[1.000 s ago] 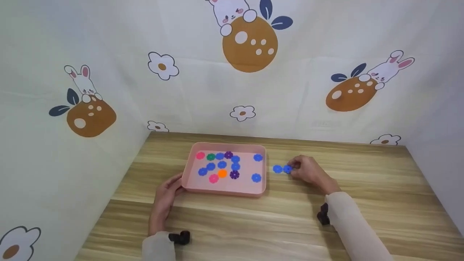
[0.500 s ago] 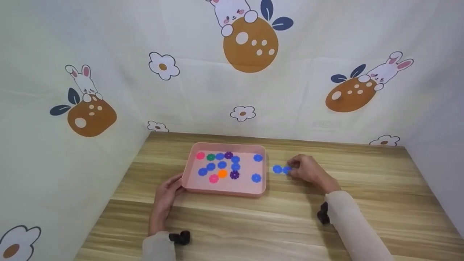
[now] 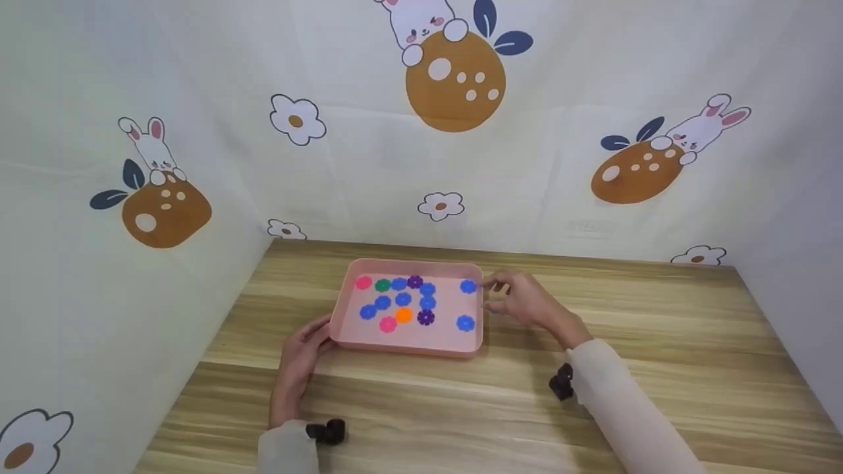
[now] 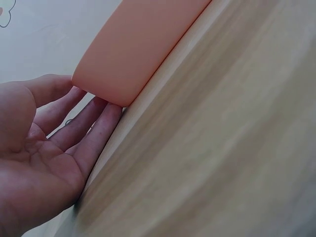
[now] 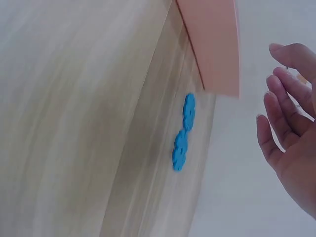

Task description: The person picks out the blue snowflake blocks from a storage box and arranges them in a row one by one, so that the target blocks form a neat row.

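In the head view my left hand [image 3: 301, 355] rests against the left side of a shallow pink tray [image 3: 408, 350]. The left wrist view shows its thumb at the tray's rim and fingertips at the lower edge of the outer wall [image 4: 116, 64], fingers extended. My right hand [image 3: 527, 304] holds nothing and hovers at the tray's right rim, fingertips near a blue flower-shaped disc [image 3: 468, 286] inside. Below it, two blue flower-shaped discs [image 5: 180, 148] lie end to end on the table beside the tray, mostly hidden by the hand in the head view.
Inside the tray lie several more flower-shaped discs, including a green one [image 3: 383, 285], an orange one [image 3: 404, 315], a pink one [image 3: 388, 324] and a purple one [image 3: 426, 317]. A patterned cloth wall [image 3: 369, 171] stands behind the wooden table [image 3: 421, 408].
My right hand has let go of the right-hand blue disc of the pair on the table and moved left to the tray's rim. My left hand and the tray have stayed put.
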A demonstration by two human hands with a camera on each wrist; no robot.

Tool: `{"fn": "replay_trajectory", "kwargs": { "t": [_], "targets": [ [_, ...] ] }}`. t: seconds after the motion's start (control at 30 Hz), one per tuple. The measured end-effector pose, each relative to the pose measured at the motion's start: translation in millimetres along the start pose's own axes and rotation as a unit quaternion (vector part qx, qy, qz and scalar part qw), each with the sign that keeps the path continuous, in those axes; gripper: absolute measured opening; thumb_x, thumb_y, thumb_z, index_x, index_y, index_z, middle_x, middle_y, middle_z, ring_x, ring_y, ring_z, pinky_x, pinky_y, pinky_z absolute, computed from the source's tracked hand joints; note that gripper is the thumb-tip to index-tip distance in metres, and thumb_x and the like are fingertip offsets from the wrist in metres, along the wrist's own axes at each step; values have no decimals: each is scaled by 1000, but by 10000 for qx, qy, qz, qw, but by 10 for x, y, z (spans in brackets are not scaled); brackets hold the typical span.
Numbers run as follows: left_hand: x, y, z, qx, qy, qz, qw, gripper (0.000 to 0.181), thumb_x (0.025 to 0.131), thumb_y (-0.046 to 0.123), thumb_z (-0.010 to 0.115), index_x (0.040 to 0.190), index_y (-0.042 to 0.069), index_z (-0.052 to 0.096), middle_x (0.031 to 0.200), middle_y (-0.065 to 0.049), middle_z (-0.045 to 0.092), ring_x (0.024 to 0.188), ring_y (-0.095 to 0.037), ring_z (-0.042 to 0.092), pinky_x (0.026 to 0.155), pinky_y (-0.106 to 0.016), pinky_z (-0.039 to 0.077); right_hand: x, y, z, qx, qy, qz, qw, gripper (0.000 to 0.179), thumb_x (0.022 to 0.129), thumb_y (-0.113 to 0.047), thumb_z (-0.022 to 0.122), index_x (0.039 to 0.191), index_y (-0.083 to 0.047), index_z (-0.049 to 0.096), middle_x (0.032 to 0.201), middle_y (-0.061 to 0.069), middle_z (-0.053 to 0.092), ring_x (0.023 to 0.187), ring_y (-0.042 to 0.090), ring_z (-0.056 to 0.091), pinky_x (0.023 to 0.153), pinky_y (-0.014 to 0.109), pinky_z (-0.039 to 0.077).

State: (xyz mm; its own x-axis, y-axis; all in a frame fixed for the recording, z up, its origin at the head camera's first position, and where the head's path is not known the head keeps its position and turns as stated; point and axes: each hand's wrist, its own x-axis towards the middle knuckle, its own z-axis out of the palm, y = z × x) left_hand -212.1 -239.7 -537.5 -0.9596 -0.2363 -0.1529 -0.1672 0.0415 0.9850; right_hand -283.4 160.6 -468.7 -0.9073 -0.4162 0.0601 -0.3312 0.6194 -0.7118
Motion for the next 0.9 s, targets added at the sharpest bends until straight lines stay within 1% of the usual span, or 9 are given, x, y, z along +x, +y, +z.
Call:
{"fn": "replay_trajectory", "kwargs": {
  "t": [0.13, 0.27, 0.33, 0.4, 0.47, 0.57, 0.6, 0.73, 0.9],
  "targets": [
    [-9, 14, -4, 42, -15, 16, 10000, 36, 101, 14, 60, 134, -1, 62, 138, -23, 60, 116, -21, 67, 93, -24, 60, 67, -88, 108, -4, -190, 30, 9998, 37, 84, -14, 80, 118, -2, 71, 117, 15, 70, 108, 31, 61, 92, 43, 57],
    [-20, 20, -10, 75, -45, 18, 10000, 36, 102, 14, 59, 134, -2, 61, 139, -24, 60, 119, -24, 66, 94, -26, 60, 107, -108, 241, -130, -445, 11, 9989, 41, 83, -16, 82, 119, -2, 70, 120, 14, 68, 107, 34, 60, 85, 40, 58],
    [-23, 15, -13, 101, -40, 9, 9999, 36, 102, 14, 58, 134, -2, 61, 139, -24, 59, 120, -25, 65, 95, -27, 60, 118, -101, 309, -250, -515, 33, 9984, 42, 83, -18, 83, 119, -4, 70, 122, 12, 66, 107, 31, 59, 85, 40, 58],
    [-23, 11, -12, 119, -19, -9, 9999, 35, 102, 14, 59, 134, -1, 61, 139, -23, 60, 120, -25, 65, 95, -27, 60, 127, -87, 367, -396, -544, 139, 9976, 41, 82, -22, 84, 118, -7, 71, 122, 8, 66, 109, 28, 58, 96, 44, 54],
    [-20, 5, -9, 113, -31, -23, 9999, 35, 102, 15, 58, 134, 0, 61, 139, -21, 60, 120, -24, 65, 95, -26, 60, 130, -79, 411, -527, -563, 300, 9966, 40, 81, -24, 85, 117, -11, 72, 120, 5, 65, 113, 26, 56, 111, 48, 44],
    [-10, -9, 2, -16, -93, 12, 10000, 35, 102, 13, 58, 133, -1, 61, 139, -22, 61, 117, -21, 67, 93, -24, 60, 137, -70, 449, -783, -622, 405, 9942, 37, 81, -25, 85, 115, -14, 73, 115, 0, 66, 115, 23, 55, 118, 51, 35],
    [-4, -17, 6, -84, -102, 37, 9999, 34, 102, 12, 58, 133, -2, 61, 138, -22, 61, 115, -20, 67, 92, -24, 60, 140, -70, 455, -865, -657, 402, 9933, 37, 81, -25, 84, 115, -14, 73, 113, 0, 67, 114, 23, 55, 118, 49, 35],
    [5, -19, 13, -234, -67, 158, 9996, 33, 101, 9, 58, 131, -5, 62, 134, -24, 63, 106, -16, 70, 88, -23, 61, 172, -83, 475, -1104, -767, 283, 9905, 36, 81, -21, 84, 114, -12, 74, 109, 1, 68, 108, 21, 56, 107, 42, 47],
    [7, -7, 7, -134, -3, 74, 9999, 34, 101, 13, 59, 131, -3, 63, 135, -23, 63, 110, -18, 70, 89, -23, 61, 209, -151, 477, -1010, -984, 569, 9884, 35, 80, -16, 85, 113, -11, 74, 105, 0, 67, 99, 18, 56, 100, 38, 55]
  ]
}}
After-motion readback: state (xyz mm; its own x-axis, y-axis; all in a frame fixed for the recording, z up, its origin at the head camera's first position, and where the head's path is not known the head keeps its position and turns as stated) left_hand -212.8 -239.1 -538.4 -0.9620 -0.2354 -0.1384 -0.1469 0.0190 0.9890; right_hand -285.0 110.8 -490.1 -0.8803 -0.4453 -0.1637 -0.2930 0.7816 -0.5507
